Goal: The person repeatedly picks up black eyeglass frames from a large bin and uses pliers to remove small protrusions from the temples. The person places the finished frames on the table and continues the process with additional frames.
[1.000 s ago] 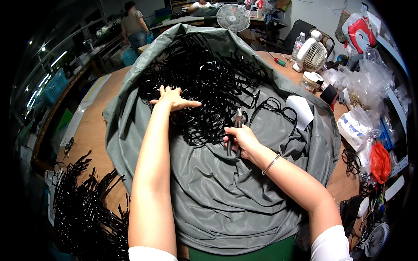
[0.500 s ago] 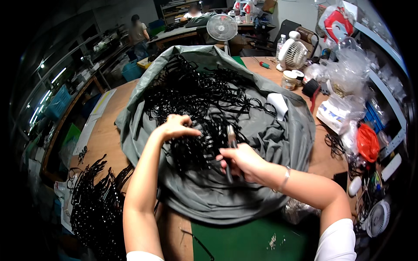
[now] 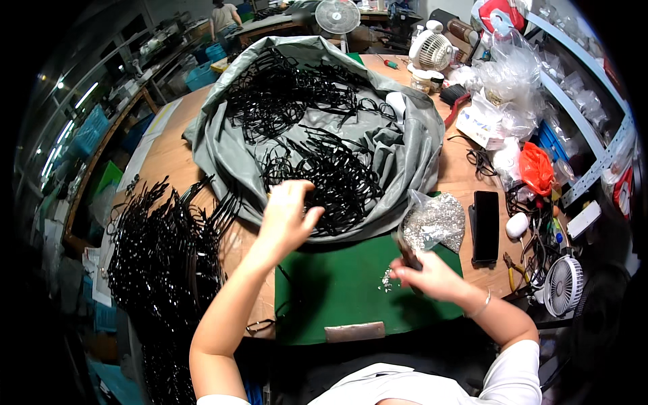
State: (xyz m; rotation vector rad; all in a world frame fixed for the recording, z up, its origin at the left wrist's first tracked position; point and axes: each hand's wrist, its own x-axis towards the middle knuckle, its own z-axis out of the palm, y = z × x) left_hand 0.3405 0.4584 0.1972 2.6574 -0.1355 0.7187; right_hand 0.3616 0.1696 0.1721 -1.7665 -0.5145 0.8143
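My left hand (image 3: 290,214) hovers at the near rim of a large grey cloth sack (image 3: 226,158), fingers and thumb apart, with nothing visible between them. Just beyond it in the sack lies a tangled heap of glossy black straps (image 3: 337,179). A second heap of black straps (image 3: 283,91) fills the sack's far part. Over the green mat (image 3: 337,283) my right hand (image 3: 432,275) is closed round a pair of pliers (image 3: 409,256), jaws pointing away from me. Small silvery pieces (image 3: 387,281) are scattered on the mat beside that hand.
A clear bag of silvery pieces (image 3: 435,219) lies behind my right hand, with a black phone (image 3: 485,226) to its right. Bundled black straps (image 3: 162,250) hang off the table's left side. Fans, jars and plastic bags crowd the right. A person (image 3: 224,19) stands far back.
My view has tipped down toward the near mat. Both hands have come back toward me; my right hand, with the pliers, has left the sack for the mat's right side.
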